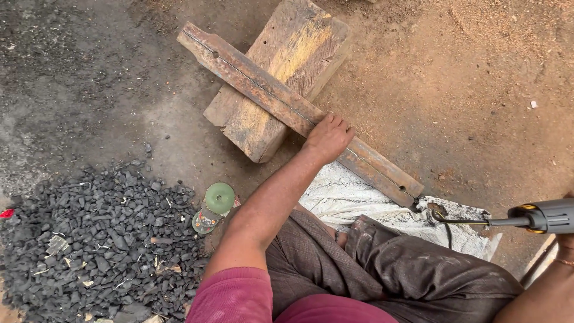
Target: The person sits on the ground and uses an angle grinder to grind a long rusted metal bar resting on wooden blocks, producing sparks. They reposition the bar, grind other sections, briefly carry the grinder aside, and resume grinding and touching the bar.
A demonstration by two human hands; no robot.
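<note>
A long rusty metal bar [257, 87] with holes near both ends lies slanted across a worn wooden block [287, 54] on the dirt ground. My left hand [327, 137] presses flat on the bar near its middle, fingers together. At the right edge my right hand [565, 239] is mostly out of frame and grips a grey and yellow power tool [541, 216]. The tool's thin dark bit [460, 221] points left toward the bar's near end, just short of it. My legs in dark cloth sit below.
A heap of black charcoal pieces [95, 233] covers the lower left. A green-capped plastic bottle [214, 208] lies beside it. A dirty white sack [359, 200] is spread under the bar's near end. Sawdust-strewn dirt fills the upper right.
</note>
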